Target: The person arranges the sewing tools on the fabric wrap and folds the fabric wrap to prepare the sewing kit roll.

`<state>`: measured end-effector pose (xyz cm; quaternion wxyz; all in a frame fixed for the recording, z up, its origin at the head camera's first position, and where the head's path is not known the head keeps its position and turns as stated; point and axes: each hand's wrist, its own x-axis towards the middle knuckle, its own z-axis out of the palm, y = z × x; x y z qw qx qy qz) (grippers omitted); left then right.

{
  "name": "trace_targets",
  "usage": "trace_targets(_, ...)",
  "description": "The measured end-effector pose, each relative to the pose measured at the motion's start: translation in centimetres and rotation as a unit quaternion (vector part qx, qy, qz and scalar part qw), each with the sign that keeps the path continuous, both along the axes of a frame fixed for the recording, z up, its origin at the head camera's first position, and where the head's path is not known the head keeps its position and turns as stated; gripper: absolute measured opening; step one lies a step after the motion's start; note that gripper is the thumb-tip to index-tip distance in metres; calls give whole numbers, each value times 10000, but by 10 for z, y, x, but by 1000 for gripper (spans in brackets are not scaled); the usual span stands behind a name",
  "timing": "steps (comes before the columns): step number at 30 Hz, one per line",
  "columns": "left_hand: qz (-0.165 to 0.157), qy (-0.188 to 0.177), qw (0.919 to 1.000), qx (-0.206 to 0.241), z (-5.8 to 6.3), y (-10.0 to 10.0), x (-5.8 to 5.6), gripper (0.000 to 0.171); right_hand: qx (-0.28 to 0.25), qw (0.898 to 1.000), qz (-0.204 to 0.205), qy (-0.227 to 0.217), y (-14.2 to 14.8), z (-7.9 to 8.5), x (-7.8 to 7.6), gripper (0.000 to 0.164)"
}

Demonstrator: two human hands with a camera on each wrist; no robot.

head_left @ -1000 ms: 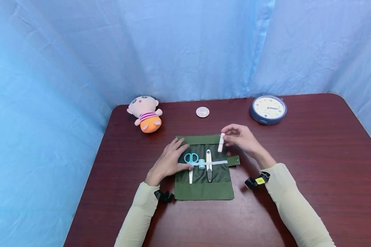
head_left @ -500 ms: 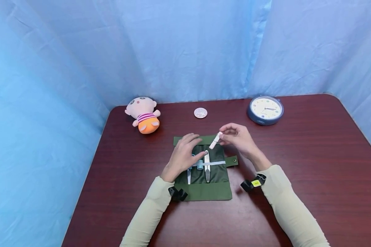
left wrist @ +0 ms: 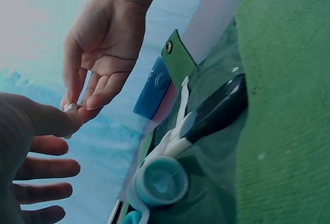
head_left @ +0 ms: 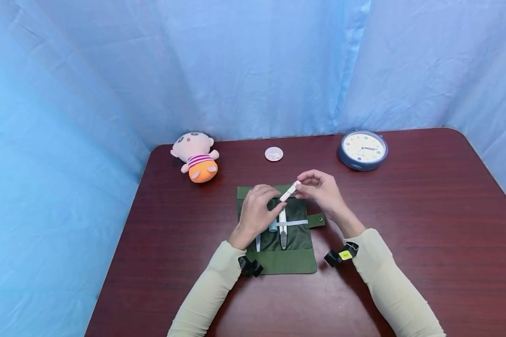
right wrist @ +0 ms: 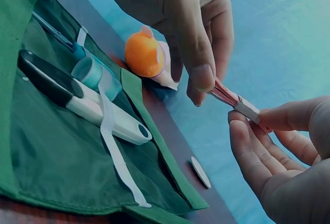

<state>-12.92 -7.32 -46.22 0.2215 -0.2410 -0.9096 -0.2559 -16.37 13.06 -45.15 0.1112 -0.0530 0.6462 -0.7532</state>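
Above an unrolled green fabric tool roll (head_left: 278,266), both hands hold a small folded tape measure (right wrist: 247,109), white with pinkish layered edges. My right hand (head_left: 323,193) pinches its upper end between thumb and fingers. At the lower end, my left hand (head_left: 256,213) pinches the layers with thumb and forefinger; its other fingers are spread in the left wrist view. A white elastic strap (head_left: 297,223) holds a slim white tool with a dark end (right wrist: 98,102), a light-blue spool (left wrist: 162,180) and scissors (head_left: 258,242). The left hand hides the scissors' handles in the head view.
A plush toy (head_left: 196,157) lies at the back left of the dark red table (head_left: 152,262). A shiny oval disc (head_left: 274,154) and a blue round clock (head_left: 363,150) are along the back. The roll's snap tab (head_left: 317,220) sticks out right. Blue curtains surround the table.
My left hand has lifted off the roll's left side and moved right to the tape measure's lower end. The right hand has tilted the tape measure and shifted slightly left.
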Motion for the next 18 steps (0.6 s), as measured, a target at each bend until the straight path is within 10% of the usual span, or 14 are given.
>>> trace_targets(18,212,669,9960,549,-3,3,-1,10,-103,9993,230,-293,-3,-9,9,28)
